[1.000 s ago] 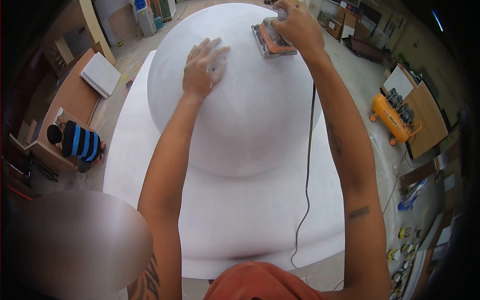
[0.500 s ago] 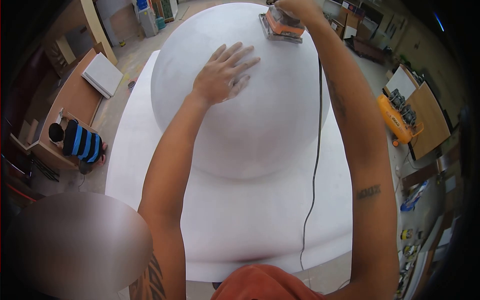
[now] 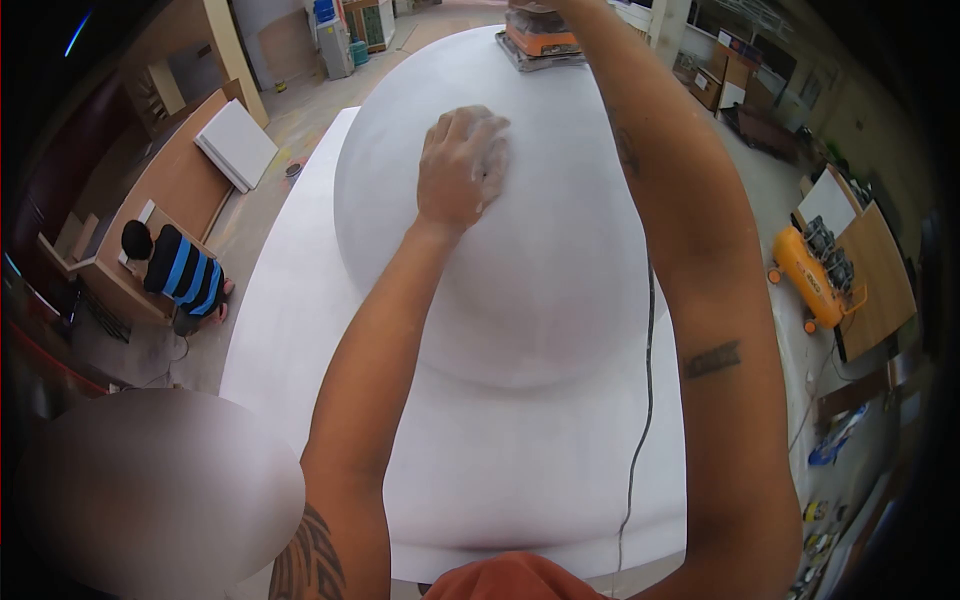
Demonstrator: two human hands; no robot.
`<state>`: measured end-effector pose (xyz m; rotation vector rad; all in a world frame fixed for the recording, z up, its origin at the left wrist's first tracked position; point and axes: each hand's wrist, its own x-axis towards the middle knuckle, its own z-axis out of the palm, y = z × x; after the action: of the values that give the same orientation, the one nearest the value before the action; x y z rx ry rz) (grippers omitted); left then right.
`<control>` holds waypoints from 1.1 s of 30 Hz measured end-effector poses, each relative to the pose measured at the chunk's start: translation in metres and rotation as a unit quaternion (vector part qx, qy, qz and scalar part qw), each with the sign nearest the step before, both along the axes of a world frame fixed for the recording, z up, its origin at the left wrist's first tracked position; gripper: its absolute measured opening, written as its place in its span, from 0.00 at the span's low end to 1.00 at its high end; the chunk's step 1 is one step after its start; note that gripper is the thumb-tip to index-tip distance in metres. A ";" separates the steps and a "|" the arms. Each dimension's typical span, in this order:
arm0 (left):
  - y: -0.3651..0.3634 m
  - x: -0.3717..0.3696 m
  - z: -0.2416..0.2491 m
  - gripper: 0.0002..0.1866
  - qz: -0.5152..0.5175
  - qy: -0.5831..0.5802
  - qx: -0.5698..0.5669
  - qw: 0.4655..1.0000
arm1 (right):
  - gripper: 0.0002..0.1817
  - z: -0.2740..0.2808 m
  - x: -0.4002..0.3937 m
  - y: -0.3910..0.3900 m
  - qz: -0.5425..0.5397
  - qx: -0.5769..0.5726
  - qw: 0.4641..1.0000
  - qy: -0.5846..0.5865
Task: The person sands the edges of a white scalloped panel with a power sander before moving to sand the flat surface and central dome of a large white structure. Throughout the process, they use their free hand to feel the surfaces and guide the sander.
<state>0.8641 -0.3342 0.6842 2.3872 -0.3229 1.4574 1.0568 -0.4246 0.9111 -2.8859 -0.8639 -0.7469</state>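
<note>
A large white dome (image 3: 540,240) rises from a white base panel (image 3: 530,460). On the dome's upper left, my left hand (image 3: 465,165) rests with its fingers curled in and slightly blurred; nothing shows in it. At the dome's far top edge, my right hand (image 3: 545,4) grips an orange sander (image 3: 541,40) from above, partly cut off by the frame's top. The sander's flat pad lies against the white surface. A dark cable (image 3: 648,400) runs down the right side over the dome and base.
A person in a striped shirt (image 3: 185,270) crouches at a wooden cabinet (image 3: 165,185) on the left. White boards (image 3: 238,145) lean nearby. An orange compressor (image 3: 808,275) stands on the right by wooden panels. A blurred oval covers the lower left.
My left hand's fingers have gone from spread to curled, and it sits slightly right and lower in view. The sander appears further left and higher. The whole view has shifted.
</note>
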 end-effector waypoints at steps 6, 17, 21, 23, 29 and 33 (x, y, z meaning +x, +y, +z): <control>0.004 0.003 -0.007 0.27 0.057 -0.092 -0.019 0.994 | 0.30 -0.008 -0.070 0.055 0.149 -0.084 0.983 0.061; 0.013 0.009 -0.009 0.24 0.021 -0.136 -0.098 0.986 | 0.25 -0.035 -0.093 0.004 0.147 -0.046 0.986 -0.070; 0.010 0.011 -0.009 0.26 0.017 -0.039 -0.128 0.991 | 0.22 -0.009 -0.014 -0.004 0.066 -0.026 0.996 -0.049; 0.009 0.017 -0.010 0.27 0.030 -0.005 -0.117 0.993 | 0.22 -0.002 0.043 -0.004 0.075 -0.019 0.997 -0.030; 0.009 0.030 -0.012 0.32 0.164 0.074 -0.114 0.977 | 0.28 0.013 0.127 -0.010 -0.102 0.066 0.988 0.095; 0.009 0.025 -0.005 0.27 0.126 0.079 -0.119 0.982 | 0.27 0.017 0.141 -0.016 -0.065 0.120 0.986 0.099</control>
<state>0.8887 -0.3248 0.6793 2.3903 0.1906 1.3096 1.1983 -0.4410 0.9283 -2.7584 -0.5289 -0.5194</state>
